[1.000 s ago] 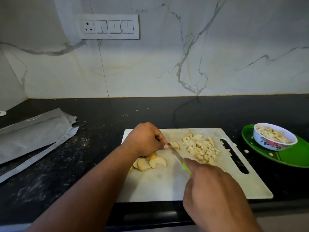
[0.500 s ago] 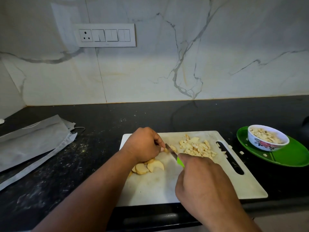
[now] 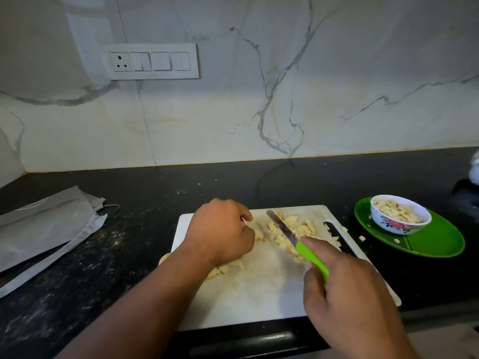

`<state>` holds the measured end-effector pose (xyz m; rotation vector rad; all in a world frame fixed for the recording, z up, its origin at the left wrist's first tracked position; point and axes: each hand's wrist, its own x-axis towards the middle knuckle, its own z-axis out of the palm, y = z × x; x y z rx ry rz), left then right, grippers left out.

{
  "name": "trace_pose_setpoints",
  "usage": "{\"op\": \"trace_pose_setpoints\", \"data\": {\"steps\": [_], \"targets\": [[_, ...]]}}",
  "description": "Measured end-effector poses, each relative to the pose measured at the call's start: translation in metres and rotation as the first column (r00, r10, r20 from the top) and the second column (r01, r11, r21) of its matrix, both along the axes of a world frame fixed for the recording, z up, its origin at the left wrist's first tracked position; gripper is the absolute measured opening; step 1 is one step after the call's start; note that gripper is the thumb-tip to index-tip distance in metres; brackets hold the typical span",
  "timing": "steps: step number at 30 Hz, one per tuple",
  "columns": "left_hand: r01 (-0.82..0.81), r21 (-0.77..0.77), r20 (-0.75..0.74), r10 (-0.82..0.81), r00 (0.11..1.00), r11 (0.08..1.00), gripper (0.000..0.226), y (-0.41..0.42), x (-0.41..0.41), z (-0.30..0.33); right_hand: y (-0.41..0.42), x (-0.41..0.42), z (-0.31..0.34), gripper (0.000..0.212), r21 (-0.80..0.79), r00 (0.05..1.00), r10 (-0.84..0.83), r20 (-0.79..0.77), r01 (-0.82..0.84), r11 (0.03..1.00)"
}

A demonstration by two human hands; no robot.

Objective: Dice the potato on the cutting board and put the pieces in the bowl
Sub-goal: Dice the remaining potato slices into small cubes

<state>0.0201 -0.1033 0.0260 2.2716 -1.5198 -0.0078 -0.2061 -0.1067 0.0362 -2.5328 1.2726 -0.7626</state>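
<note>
Green-handled knife is gripped in the right hand, its blade lying across the diced heap just beyond that hand. Left hand curls over a potato piece, with uncut slices under its wrist (more dicing left, I judge). Bowl, well right of both hands, already holds dice.

1. The cutting board is white.
2. The knife has a bright lime-green handle and a dull grey blade.
3. The potato pieces are pale yellow.
4. The bowl is white with a red-and-dark flower print.
5. The plate is glossy green.
6. The tabletop is black, flecked with pale specks.
7. The wall is white marble with grey veins.
8. The cloth is grey.
</note>
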Motion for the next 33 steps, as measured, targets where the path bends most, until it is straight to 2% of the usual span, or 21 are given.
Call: {"op": "trace_pose_setpoints", "data": {"steps": [2, 5, 7, 12, 16, 18, 20, 22, 24, 26, 29, 31, 33], "targets": [[-0.023, 0.011, 0.115, 0.021, 0.993, 1.000, 0.044, -0.006, -0.017, 0.002, -0.015, 0.000, -0.011, 0.049, 0.018, 0.994, -0.038, 0.098, 0.036, 0.999], [-0.033, 0.044, 0.201, 0.023, 0.979, 0.998, 0.061, -0.013, -0.024, -0.001, -0.023, 0.009, -0.027, 0.049, 0.027, 0.971, -0.041, 0.236, 0.036, 0.999], [-0.016, 0.087, 0.231, -0.005, 0.973, 0.996, 0.055, -0.019, -0.025, -0.002, -0.025, 0.009, -0.034, 0.048, 0.042, 0.957, -0.021, 0.290, 0.009, 0.999], [0.096, 0.104, 0.206, -0.116, 0.972, 0.990, 0.029, -0.022, -0.026, -0.013, -0.029, 0.005, -0.045, 0.047, 0.034, 0.949, 0.023, 0.315, -0.036, 0.999], [0.248, 0.079, 0.091, -0.255, 0.963, 0.965, 0.033, -0.018, -0.011, -0.011, -0.028, 0.004, -0.046, 0.045, 0.029, 0.948, 0.024, 0.319, -0.035, 0.999], [0.345, 0.074, -0.022, -0.344, 0.939, 0.936, 0.028, -0.014, 0.001, -0.010, -0.028, 0.004, -0.047, 0.045, 0.035, 0.947, 0.018, 0.322, -0.031, 0.999], [0.398, 0.004, -0.185, -0.391, 0.902, 0.917, 0.027, -0.008, 0.012, -0.010, -0.028, 0.003, -0.047, 0.044, 0.030, 0.951, 0.015, 0.309, -0.026, 0.999], [0.377, -0.090, -0.301, -0.386, 0.872, 0.922, 0.032, -0.003, 0.022, -0.009, -0.028, 0.004, -0.047, 0.044, 0.028, 0.963, 0.020, 0.270, -0.029, 0.999], [0.303, -0.109, -0.252, -0.322, 0.913, 0.947, 0.033, 0.002, 0.030, -0.005, -0.027, 0.004, -0.048, 0.045, 0.015, 0.976, 0.030, 0.216, -0.034, 0.999], [0.231, -0.037, -0.184, -0.234, 0.955, 0.972, 0.030, 0.005, 0.031, 0.000, -0.028, 0.005, -0.049, 0.043, 0.011, 0.986, 0.033, 0.161, -0.036, 0.999], [0.131, 0.125, -0.082, -0.121, 0.989, 0.984, 0.049, 0.003, 0.020, 0.002, -0.029, 0.003, -0.046, 0.041, 0.012, 0.991, 0.059, 0.117, -0.060, 0.998], [0.112, 0.151, -0.021, -0.110, 0.994, 0.982, 0.056, -0.001, 0.011, 0.000, -0.028, 0.002, -0.044, 0.041, 0.005, 0.992, 0.075, 0.102, -0.076, 0.997], [0.120, 0.137, -0.015, -0.119, 0.993, 0.983, 0.052, -0.004, 0.008, -0.002, -0.026, 0.002, -0.043, 0.041, -0.011, 0.993, 0.088, 0.078, -0.088, 0.996]]}}
